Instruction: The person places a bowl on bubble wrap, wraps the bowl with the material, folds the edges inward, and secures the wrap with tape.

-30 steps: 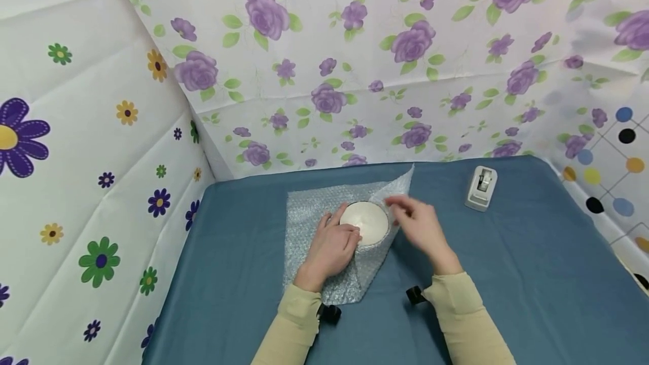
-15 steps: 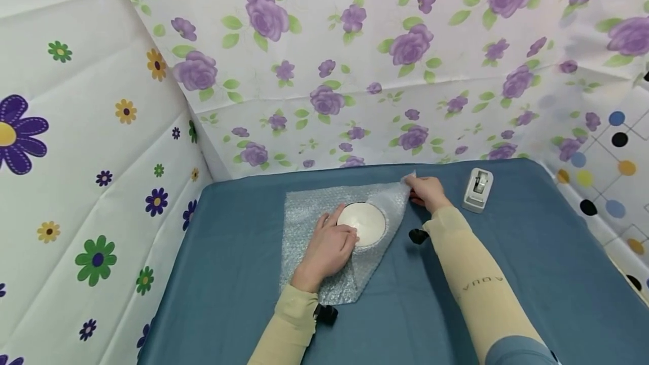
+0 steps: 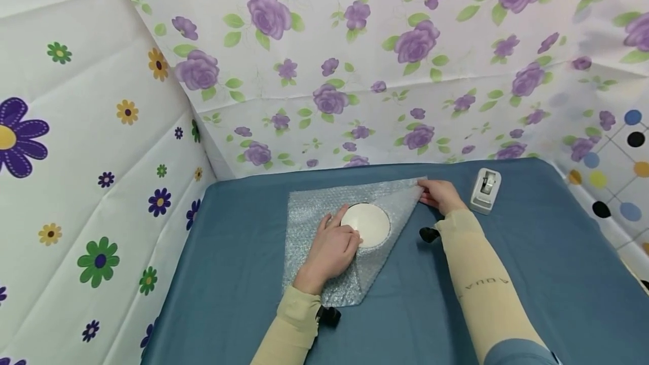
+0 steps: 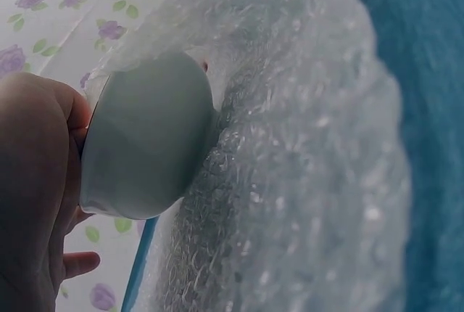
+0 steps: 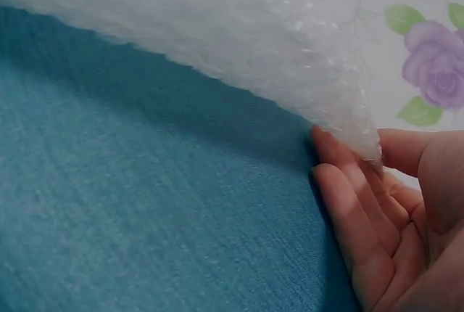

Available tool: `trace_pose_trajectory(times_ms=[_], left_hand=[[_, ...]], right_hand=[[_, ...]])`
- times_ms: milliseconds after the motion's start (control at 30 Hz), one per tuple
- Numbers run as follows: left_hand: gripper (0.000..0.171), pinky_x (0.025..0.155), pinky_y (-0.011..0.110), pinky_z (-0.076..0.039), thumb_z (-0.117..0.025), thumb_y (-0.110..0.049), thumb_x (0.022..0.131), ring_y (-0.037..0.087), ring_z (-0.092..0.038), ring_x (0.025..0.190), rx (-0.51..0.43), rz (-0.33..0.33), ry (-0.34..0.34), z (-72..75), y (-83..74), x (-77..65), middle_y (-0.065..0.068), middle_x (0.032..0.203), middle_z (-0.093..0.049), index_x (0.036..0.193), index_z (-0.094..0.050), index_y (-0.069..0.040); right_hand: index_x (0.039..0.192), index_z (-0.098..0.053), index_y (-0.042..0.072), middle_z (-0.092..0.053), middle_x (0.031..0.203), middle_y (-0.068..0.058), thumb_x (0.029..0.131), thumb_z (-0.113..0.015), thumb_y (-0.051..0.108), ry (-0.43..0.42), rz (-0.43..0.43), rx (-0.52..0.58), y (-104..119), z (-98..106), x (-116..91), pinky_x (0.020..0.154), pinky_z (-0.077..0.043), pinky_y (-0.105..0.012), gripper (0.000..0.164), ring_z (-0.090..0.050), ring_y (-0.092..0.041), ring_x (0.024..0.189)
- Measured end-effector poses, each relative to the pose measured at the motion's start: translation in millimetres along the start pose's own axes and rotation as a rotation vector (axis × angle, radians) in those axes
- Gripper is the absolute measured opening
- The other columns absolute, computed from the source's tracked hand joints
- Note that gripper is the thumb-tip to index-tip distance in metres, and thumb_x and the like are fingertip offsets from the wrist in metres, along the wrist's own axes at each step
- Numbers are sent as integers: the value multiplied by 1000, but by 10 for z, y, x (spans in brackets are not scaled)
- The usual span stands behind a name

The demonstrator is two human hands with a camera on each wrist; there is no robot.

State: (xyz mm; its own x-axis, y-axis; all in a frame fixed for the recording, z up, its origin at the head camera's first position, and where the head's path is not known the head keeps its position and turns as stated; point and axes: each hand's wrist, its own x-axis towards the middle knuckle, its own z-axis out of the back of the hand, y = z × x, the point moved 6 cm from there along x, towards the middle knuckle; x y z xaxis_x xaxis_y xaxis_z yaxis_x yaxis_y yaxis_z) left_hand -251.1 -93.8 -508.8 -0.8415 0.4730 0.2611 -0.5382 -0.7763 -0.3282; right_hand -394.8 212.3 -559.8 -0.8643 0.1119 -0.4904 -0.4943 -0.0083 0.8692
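Note:
A white bowl [image 3: 367,225] stands mouth up on a sheet of bubble wrap [image 3: 309,241]. My left hand [image 3: 329,249] holds it at the near left of its rim. From the left wrist, the bowl's rounded side [image 4: 148,138] shows with that hand [image 4: 43,152] at the rim; some fingertips are hidden. The wrap's right side is folded up against the bowl. At the far right corner of the wrap [image 5: 351,127], my right hand [image 3: 440,195] pinches the tip between thumb and fingers [image 5: 348,203].
Near the table's back right lies a white tape dispenser [image 3: 485,191], just beyond the right hand. A blue cloth [image 3: 243,252] covers the table. Flower-patterned sheets [image 3: 324,72] hang behind and at the left.
My right hand has gone from beside the bowl out to the far right, taken the wrap's upright corner and drawn it outward and down. The left hand stays on the bowl.

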Motion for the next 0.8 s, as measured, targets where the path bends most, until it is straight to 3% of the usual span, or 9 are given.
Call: trace_pose_trajectory(times_ms=[133,367,600,700,800], left_hand=[[49,128,56,-24,-43,-22,116,23,-24,162,14,-14,-12,17,-9,6,-6,109,-80,93,-87,-22],[47,125,60,-30,-49,-21,114,26,-27,161,45,-40,-35,19,-2,4,-3,107,-80,81,-83,-21],[46,124,59,-30,-52,-23,113,26,-28,161,39,-44,-38,-29,12,-6,-3,108,-80,79,-82,-19],[47,125,59,-29,-50,-24,114,25,-26,161,31,-36,-31,-34,9,-4,-3,108,-79,79,-82,-20],[48,126,58,-28,-49,-24,114,24,-25,162,21,-29,-28,-31,-3,-7,-3,107,-79,79,-82,-20]], right_hand=[[143,-57,0,-67,82,8,109,-66,29,9,-12,29,30,7,-4,78,-61,-21,46,-67,-1,70],[158,-46,-2,-69,83,9,111,-61,30,58,-11,68,27,-30,-14,82,-61,-22,59,-69,0,74],[158,-46,-3,-68,83,10,111,-61,32,46,-11,64,-15,-15,8,81,-61,-21,61,-68,0,74],[159,-46,-2,-69,88,10,110,-63,37,36,-2,45,-25,-2,20,82,-60,-21,65,-69,1,76],[163,-40,0,-67,107,4,107,-63,49,49,11,17,-40,19,20,87,-59,-21,78,-69,2,82]])
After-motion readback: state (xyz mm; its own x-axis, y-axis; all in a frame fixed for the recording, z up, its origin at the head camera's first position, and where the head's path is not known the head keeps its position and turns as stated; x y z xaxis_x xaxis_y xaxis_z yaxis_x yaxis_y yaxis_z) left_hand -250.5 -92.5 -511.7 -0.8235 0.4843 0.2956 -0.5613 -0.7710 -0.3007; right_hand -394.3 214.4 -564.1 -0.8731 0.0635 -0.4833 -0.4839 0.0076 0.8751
